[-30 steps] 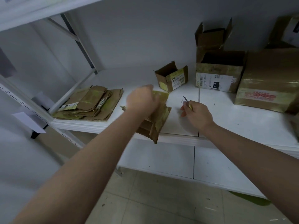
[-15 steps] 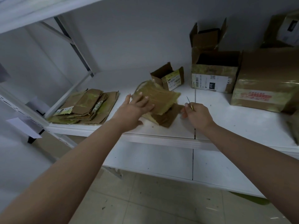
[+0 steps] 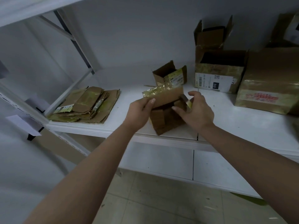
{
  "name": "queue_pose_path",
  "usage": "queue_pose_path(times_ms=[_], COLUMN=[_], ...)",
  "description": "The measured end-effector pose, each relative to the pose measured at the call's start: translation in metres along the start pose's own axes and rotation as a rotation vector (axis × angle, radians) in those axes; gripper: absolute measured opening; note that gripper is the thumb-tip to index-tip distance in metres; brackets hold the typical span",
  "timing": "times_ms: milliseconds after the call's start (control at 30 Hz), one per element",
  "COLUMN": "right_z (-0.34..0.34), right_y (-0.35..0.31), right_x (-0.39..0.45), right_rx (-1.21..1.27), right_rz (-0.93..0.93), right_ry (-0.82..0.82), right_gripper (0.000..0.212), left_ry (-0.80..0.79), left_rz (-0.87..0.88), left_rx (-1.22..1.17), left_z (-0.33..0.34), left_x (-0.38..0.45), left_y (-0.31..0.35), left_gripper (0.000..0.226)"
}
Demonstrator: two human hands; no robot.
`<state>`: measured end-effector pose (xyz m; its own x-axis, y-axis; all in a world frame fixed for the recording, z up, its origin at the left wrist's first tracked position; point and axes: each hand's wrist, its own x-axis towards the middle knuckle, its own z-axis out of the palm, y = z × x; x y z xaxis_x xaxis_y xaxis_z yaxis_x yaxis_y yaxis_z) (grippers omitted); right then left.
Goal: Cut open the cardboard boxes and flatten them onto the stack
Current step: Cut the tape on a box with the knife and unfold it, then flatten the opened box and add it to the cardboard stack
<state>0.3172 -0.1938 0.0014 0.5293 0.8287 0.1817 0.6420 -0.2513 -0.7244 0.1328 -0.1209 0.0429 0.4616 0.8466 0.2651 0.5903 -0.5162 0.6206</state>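
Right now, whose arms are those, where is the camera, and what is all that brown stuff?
The arms belong to a person. The camera sits on their head and looks down, so you see what they see. The left hand and the right hand hold a small cardboard box over a white shelf, pulling it open. The right hand's fingers also pinch a small cutter. To the left lies a stack of flattened boxes. Behind are a small open box and bigger boxes, not yet flattened.
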Motion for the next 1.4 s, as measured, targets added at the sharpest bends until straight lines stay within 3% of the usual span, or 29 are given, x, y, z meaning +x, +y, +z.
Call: queue_pose_path(times_ms=[67, 200, 367, 600, 800, 967, 1033, 1100, 1200, 1267, 1400], right_z=[0.004, 0.009, -0.008, -0.020, -0.020, -0.011, -0.003, 0.001, -0.001, -0.005, -0.006], right_y=[-0.005, -0.010, 0.002, 0.025, 0.022, 0.012, 0.007, 0.004, 0.001, -0.004, -0.015], right_x=[-0.003, -0.007, -0.009, -0.013, -0.019, -0.024, -0.029, -0.029, -0.018, -0.010, 0.005], right_rx=[-0.041, -0.026, -0.072, -0.159, -0.182, -0.226, -0.327, -0.334, -0.251, -0.175, -0.181], right_rz=[-0.031, -0.101, -0.160, -0.210, -0.375, -0.378, -0.399, -0.367, -0.313, -0.293, -0.264], right_ry=[0.002, -0.026, -0.083, -0.076, -0.162, -0.429, -0.548, -0.620, -0.579, -0.434, -0.192], right_gripper=[0.078, 0.053, 0.047, 0.043, 0.052, 0.053, 0.048, 0.036, 0.023, 0.021, 0.024], left_ry=[-0.037, -0.016, 0.079, -0.341, -0.371, -0.443, -0.549, -0.606, -0.672, -0.588, -0.163], left_rz=[-0.009, -0.020, -0.097, 0.090, 0.186, 0.142, 0.109, 0.060, 0.025, 0.004, 0.062], left_rx=[-0.055, -0.089, -0.062, 0.064, 0.164, 0.452, 0.570, 0.491, 0.426, 0.305, 0.111], left_z=[-0.006, 0.004, 0.025, 0.004, -0.014, -0.022, -0.023, -0.021, -0.026, -0.035, -0.039], left_x=[-0.003, -0.008, -0.013, -0.022, -0.040, -0.051, -0.062, -0.071, -0.067, -0.060, -0.047], left_y=[-0.005, -0.011, -0.006, -0.012, -0.039, -0.060, -0.073, -0.081, -0.080, -0.072, -0.048], left_gripper=[0.036, 0.013, 0.034, 0.055, 0.068, 0.071, 0.070, 0.074, 0.082, 0.082, 0.050])
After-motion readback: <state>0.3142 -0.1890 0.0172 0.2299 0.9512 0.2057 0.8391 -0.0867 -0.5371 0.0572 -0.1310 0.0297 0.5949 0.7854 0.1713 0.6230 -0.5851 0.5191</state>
